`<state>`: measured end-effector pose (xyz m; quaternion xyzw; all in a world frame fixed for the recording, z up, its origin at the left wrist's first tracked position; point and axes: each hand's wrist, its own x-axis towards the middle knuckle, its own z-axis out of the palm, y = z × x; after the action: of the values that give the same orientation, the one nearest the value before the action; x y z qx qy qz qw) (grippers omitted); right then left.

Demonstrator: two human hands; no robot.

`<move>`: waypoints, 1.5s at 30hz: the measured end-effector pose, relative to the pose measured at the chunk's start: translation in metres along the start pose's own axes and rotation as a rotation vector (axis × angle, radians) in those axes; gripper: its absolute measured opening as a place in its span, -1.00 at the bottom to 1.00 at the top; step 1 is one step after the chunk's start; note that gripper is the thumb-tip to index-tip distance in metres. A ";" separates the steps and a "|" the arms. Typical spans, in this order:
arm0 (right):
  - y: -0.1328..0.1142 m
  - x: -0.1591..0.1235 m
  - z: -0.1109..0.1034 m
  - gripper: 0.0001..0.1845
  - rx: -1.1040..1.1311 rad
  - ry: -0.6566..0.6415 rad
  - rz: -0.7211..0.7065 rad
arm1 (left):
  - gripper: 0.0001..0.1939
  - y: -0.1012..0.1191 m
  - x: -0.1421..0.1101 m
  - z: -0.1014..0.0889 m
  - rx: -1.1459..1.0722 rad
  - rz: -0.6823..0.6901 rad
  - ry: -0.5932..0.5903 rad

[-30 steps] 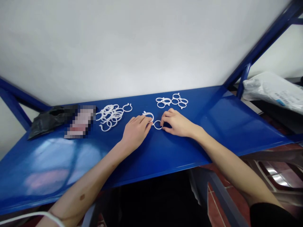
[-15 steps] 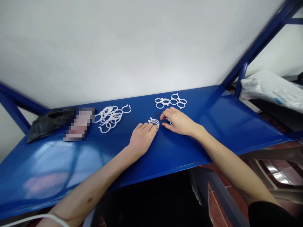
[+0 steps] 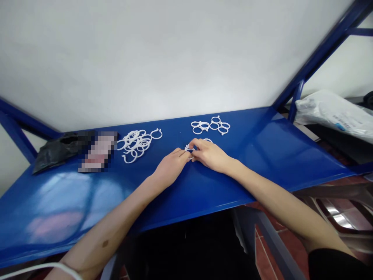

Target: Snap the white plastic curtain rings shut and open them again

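White plastic shower curtain rings (image 3: 187, 147), with small knobbed ends, sit between my two hands just above the blue tabletop. My left hand (image 3: 172, 165) is closed, its fingertips gripping them from the left. From the right, my right hand (image 3: 210, 155) pinches at the same rings with thumb and forefinger. Fingers hide much of the held rings, so how they join is unclear. Just behind my right hand, another white ring (image 3: 208, 140) partly shows. Farther back lies a flat cluster of several rings (image 3: 214, 126). To the left is a loose heap of several more rings (image 3: 141, 142).
On the left of the blue table (image 3: 186, 194) lie a black plastic bag (image 3: 58, 153) and a blurred-out flat packet (image 3: 100, 151). A white wall rises behind. Blue frame bars (image 3: 314, 58) and a clear plastic package (image 3: 335, 111) stand at the right.
My right hand has moved left and closed on the rings at my left hand's fingertips. The ring that was under it now shows behind its knuckles.
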<state>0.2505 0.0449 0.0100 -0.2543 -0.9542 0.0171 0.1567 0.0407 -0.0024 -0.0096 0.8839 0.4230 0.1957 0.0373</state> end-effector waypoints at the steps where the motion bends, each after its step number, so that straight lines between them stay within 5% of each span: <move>1: -0.001 0.001 0.001 -0.79 -0.014 -0.009 -0.020 | -0.85 -0.002 0.001 0.000 -0.016 0.005 0.001; 12: -0.012 0.001 0.000 -0.65 -0.246 -0.057 -0.080 | -0.75 -0.012 0.007 -0.007 0.044 0.068 -0.009; 17: -0.022 0.004 0.000 -0.66 -0.338 -0.009 0.004 | -0.79 0.003 0.014 -0.013 0.196 -0.071 -0.107; 24: -0.022 0.005 0.005 -0.62 -0.344 0.015 0.063 | -0.78 0.016 0.017 -0.008 0.350 -0.125 -0.085; 28: -0.009 0.002 -0.001 -0.71 -0.167 0.116 -0.035 | -0.79 -0.003 0.013 -0.013 0.264 -0.087 0.017; 33: 0.014 -0.008 -0.022 -0.62 -0.026 0.316 0.211 | -0.71 -0.057 0.002 -0.032 0.280 -0.241 0.251; 39: 0.062 -0.026 -0.035 -0.71 -0.003 0.106 0.482 | -0.64 -0.108 -0.016 -0.046 0.424 -0.505 0.198; 45: 0.071 -0.030 -0.033 -0.73 0.131 -0.060 0.453 | -0.61 -0.100 -0.016 -0.049 0.474 -0.601 0.109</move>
<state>0.3194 0.0908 0.0245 -0.4506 -0.8739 0.1213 0.1366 -0.0604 0.0449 0.0074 0.6931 0.6979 0.1197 -0.1349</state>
